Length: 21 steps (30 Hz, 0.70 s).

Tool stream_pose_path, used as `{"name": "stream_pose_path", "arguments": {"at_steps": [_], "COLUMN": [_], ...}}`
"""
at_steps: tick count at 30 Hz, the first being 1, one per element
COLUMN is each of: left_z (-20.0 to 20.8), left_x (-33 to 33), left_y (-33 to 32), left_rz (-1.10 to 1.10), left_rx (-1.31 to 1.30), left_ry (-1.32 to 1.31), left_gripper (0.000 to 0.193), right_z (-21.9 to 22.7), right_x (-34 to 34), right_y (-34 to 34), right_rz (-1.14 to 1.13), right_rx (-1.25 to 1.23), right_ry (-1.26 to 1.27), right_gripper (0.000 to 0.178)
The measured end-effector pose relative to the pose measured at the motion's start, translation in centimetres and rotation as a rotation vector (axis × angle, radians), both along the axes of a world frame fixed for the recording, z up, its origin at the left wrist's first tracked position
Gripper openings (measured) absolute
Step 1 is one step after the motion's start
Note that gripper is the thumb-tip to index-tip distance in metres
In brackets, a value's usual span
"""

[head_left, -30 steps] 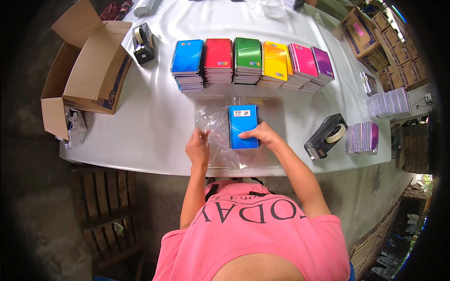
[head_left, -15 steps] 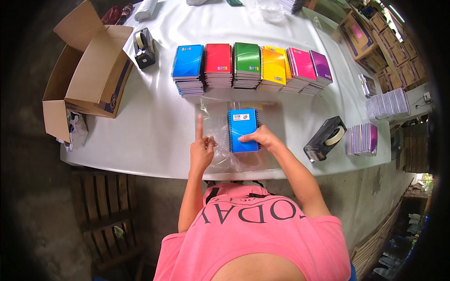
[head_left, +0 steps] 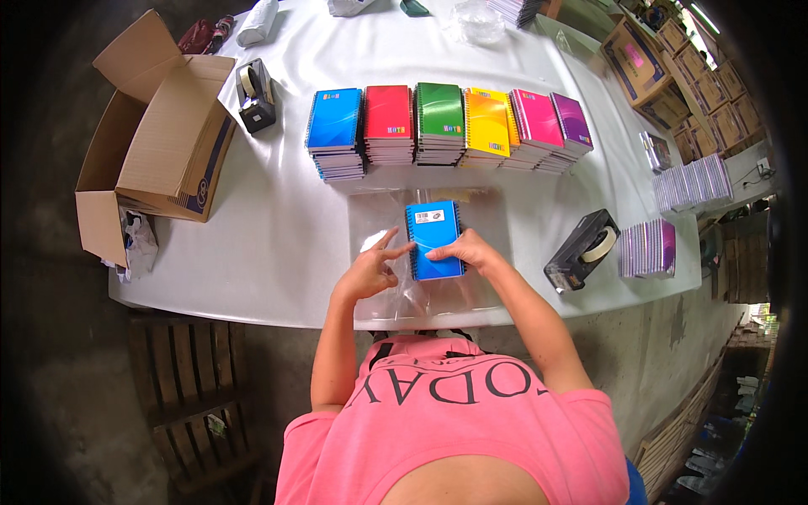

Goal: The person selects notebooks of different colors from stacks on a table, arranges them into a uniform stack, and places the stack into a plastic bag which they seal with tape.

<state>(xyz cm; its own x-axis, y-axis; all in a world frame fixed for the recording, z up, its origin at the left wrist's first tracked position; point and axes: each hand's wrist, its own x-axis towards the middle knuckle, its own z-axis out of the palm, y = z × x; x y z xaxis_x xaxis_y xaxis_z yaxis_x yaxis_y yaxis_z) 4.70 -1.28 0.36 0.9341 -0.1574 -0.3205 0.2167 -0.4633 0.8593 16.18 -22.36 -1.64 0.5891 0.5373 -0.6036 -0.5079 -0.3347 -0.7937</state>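
The person stands at the 6 o'clock edge of the white worktop, both forearms reaching in from below. Left hand: loosely spread, gripping nothing, index finger extended and touching the left edge of a blue spiral notebook. Right hand: laid flat on the lower right part of the same notebook, pressing it down, fingers not closed around it. The notebook lies back cover up, spiral binding along its left side, near the centre of the worktop and close to the 6 o'clock edge. It rests on a stack of clear plastic sleeves spread flat on the worktop.

At 3 o'clock from the notebook sits a black tape dispenser; beyond it, a small pile of purple-edged notebooks.

At 12 o'clock from the notebook runs a row of six notebook stacks, left to right: blue stack, red stack, green stack, yellow stack, pink stack, purple stack.

At 10 o'clock stands a second tape dispenser. At 9 o'clock an open cardboard box overhangs the worktop's left edge
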Motion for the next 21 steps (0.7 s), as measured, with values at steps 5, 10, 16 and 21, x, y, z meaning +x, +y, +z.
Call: {"name": "stream_pose_path", "arguments": {"at_steps": [5, 10, 16, 21], "left_z": [2.1, 1.9, 0.7, -2.9], "left_x": [0.4, 0.1, 1.7, 2.2], "left_y": [0.6, -1.0, -5.0, -6.6], "left_rz": [0.168, 0.213, 0.297, 0.263], "left_rx": [-0.255, -0.514, -0.647, -0.425], "left_ry": [-0.028, -0.062, -0.039, -0.174], "left_gripper": [0.094, 0.095, 0.096, 0.095], "right_z": [0.3, 0.0, 0.9, -0.5], "right_x": [0.1, 0.4, 0.7, 0.6], "right_y": [-0.1, 0.0, 0.2, 0.1], "right_rz": [0.006, 0.002, 0.031, 0.012], "right_rx": [-0.037, -0.075, -0.174, -0.209], "right_ry": [0.037, 0.025, 0.005, -0.018], "right_gripper": [0.059, 0.060, 0.052, 0.048]}}
